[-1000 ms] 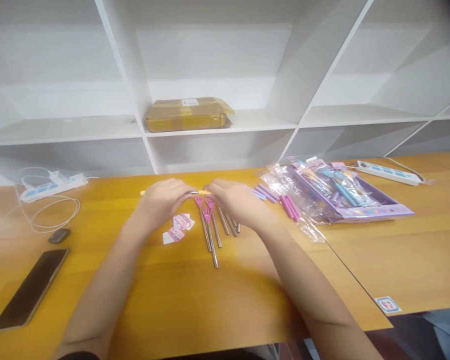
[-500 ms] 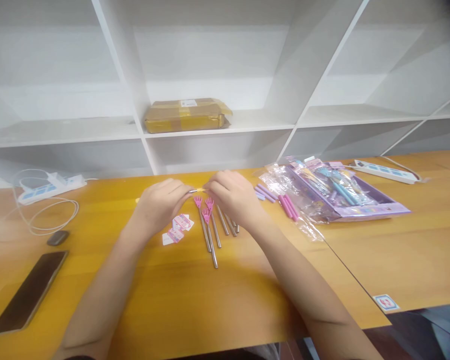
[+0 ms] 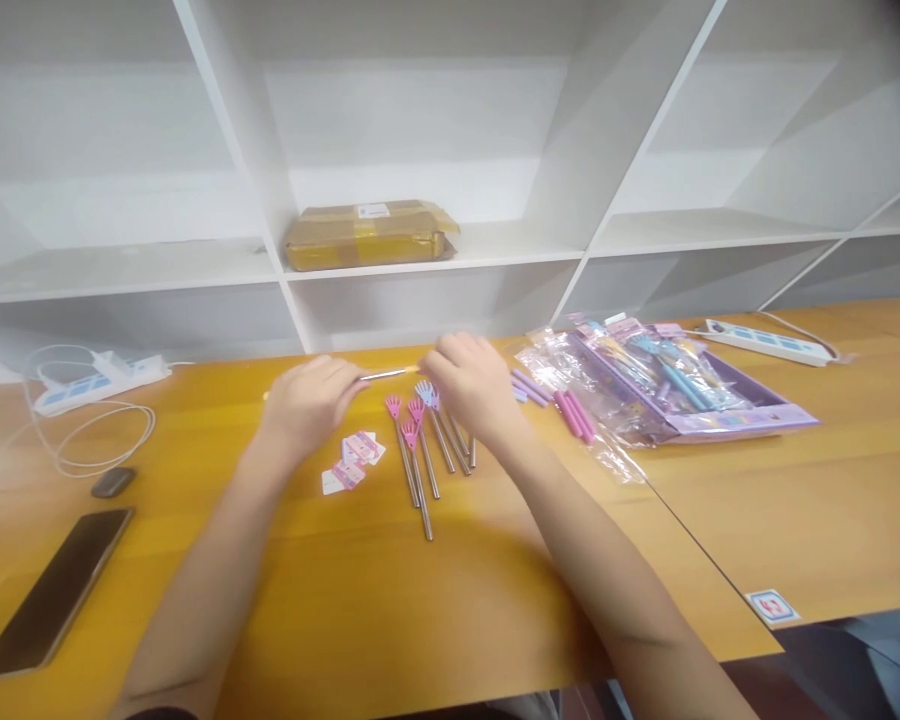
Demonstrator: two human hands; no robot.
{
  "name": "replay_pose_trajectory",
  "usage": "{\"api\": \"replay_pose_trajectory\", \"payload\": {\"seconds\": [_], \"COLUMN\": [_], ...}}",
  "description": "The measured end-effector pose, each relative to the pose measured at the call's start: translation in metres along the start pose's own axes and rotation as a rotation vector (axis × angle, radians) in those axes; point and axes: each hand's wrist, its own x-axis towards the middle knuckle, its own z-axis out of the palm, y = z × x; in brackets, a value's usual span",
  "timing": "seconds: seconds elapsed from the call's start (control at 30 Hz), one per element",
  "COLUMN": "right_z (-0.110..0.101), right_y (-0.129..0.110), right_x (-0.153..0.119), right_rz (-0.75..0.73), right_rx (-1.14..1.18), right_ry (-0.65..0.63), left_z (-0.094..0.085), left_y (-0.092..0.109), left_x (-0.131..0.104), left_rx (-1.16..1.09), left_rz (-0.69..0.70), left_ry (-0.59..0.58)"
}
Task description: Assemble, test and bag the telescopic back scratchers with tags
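Note:
Stretched level between my two closed hands is a back scratcher, its thin metal rod (image 3: pixel 384 375) in view with a bit of yellow at the right end. My left hand (image 3: pixel 307 400) grips the left end, hidden in the fingers. Around the yellow end, my right hand (image 3: pixel 471 385) is closed, hiding the head. Below lie several metal back scratchers with pink hand-shaped heads (image 3: pixel 409 432) and light blue or purple ones (image 3: pixel 425 392), partly behind my right hand. Small printed cards (image 3: pixel 354 460) lie to their left.
Purple tubes (image 3: pixel 531 386) and pink tubes (image 3: pixel 574 415) lie right of my right hand. Beyond is a purple box (image 3: pixel 742 422) of bagged back scratchers. A phone (image 3: pixel 56 590), a black gadget (image 3: pixel 112 482) and power strips (image 3: pixel 101 382) are about. A cardboard box (image 3: pixel 367 237) sits on the shelf.
My hands have moved apart, the left one leftward, and a longer stretch of the metal rod shows between them. The light blue heads on the table have come into view.

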Motion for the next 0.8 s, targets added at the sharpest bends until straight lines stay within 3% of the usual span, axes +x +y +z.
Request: {"api": "replay_pose_trajectory", "payload": {"seconds": [0.1,0.23,0.3,0.37,0.5,0.6,0.8], "right_z": [-0.003,-0.020,-0.027,-0.031,-0.031,-0.032,-0.035], "right_y": [0.055,0.156,0.199,0.226,0.239,0.233,0.232], "right_x": [-0.010,-0.050,-0.071,-0.083,-0.085,-0.081,-0.083], "right_rz": [0.117,0.365,0.513,0.619,0.730,0.720,0.689], "right_rx": [-0.013,-0.051,-0.093,-0.099,-0.096,-0.093,-0.118], "right_ry": [0.028,0.170,0.229,0.254,0.310,0.330,0.385], "left_z": [-0.009,-0.029,-0.035,-0.035,-0.031,-0.032,-0.039], "left_y": [-0.038,-0.102,-0.122,-0.126,-0.110,-0.103,-0.117], "left_x": [-0.007,-0.031,-0.041,-0.044,-0.034,-0.029,-0.036], "left_rx": [0.046,0.188,0.208,0.175,0.180,0.222,0.310], "left_rz": [-0.058,-0.228,-0.301,-0.338,-0.300,-0.322,-0.491], "left_ry": [0.025,0.155,0.205,0.176,0.103,0.183,0.362]}}
